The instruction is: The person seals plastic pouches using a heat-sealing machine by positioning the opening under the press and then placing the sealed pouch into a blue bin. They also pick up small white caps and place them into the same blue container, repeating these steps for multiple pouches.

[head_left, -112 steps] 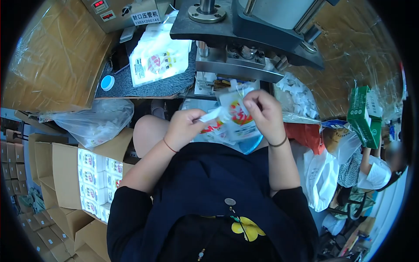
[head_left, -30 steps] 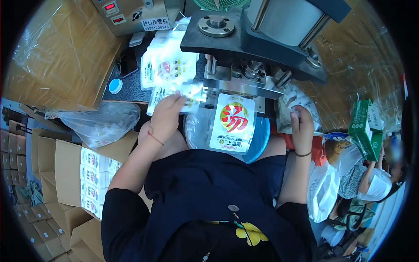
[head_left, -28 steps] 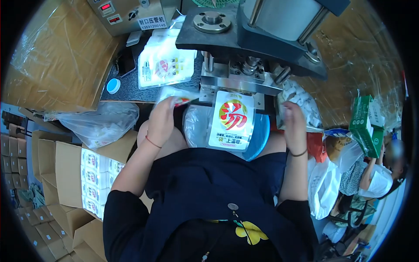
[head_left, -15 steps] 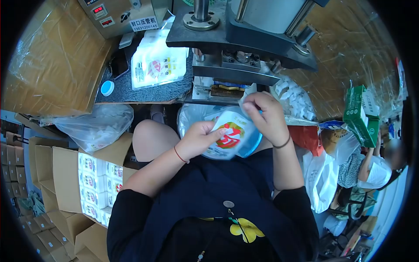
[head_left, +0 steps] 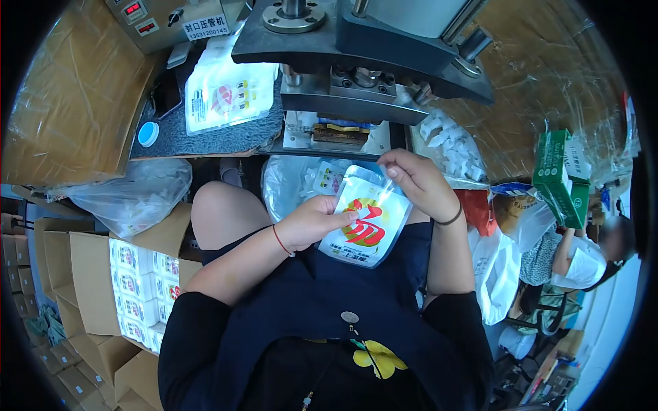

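While the left hand [head_left: 312,222] holds a pouch [head_left: 370,226], the right hand [head_left: 419,183] pinches its top

Because the press [head_left: 305,51] overhangs the bench, its metal bar [head_left: 353,108] stands just beyond the pouch and bars the way forward. Left of it, a stack [head_left: 229,99] of similar pouches lies on a mat [head_left: 168,140], with a phone [head_left: 166,99] and a blue cap [head_left: 148,134] nearby. A control box [head_left: 161,31] sits behind them. White scraps [head_left: 452,147] lie to the right of the bar, near the right hand. Below the bench edge, clear plastic [head_left: 279,188] bulges beside the pouch. An open carton [head_left: 89,281] of packs [head_left: 137,288] stands at the left; a green box [head_left: 556,179] and a white bag [head_left: 493,274] are at the right, where another person [head_left: 579,262] shows farther off.

The pouch is above the lap, tilted, its printed face up, apart from the press. The left forearm reaches inward, thumb lying across the print, fingers underneath. The right hand is raised higher, wrist bent, thumb and forefinger closed on the clear top right corner.
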A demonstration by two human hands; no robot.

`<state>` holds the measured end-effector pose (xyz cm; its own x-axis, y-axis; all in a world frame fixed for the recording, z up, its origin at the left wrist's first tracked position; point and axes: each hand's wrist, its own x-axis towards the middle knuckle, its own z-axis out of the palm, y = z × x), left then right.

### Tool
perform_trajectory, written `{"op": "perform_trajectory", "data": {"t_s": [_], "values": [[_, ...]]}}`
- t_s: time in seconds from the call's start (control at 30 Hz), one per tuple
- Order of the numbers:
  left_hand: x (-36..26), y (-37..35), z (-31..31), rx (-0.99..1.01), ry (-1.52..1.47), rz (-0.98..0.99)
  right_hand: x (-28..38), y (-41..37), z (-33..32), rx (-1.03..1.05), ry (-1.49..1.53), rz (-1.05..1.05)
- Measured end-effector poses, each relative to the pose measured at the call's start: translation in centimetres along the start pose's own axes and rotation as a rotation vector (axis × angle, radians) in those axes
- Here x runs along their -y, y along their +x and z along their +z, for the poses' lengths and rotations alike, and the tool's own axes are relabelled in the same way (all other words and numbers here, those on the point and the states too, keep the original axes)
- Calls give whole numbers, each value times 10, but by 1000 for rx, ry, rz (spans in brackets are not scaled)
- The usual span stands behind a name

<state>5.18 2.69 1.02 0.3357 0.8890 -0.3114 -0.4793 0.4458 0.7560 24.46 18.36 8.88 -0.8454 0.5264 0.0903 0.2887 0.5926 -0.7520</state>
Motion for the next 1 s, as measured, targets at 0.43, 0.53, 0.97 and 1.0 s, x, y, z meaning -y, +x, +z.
{"op": "perform_trajectory", "data": {"t_s": [0.43, 0.53, 0.97, 1.0], "values": [[-8, -2, -19, -29, -43, 0, -44, 0, -30, -412, -676, 117], [-25, 6, -36, -101, -107, 50, -79, -6, -37, -331, -799, 284], [-99, -7, -140, -1227, 1337, 982, -116, -6, -25, -378, -474, 148], [-104, -17, -159, -1292, 1643, 781, -115, -6, -28, -351, -443, 123]]}}
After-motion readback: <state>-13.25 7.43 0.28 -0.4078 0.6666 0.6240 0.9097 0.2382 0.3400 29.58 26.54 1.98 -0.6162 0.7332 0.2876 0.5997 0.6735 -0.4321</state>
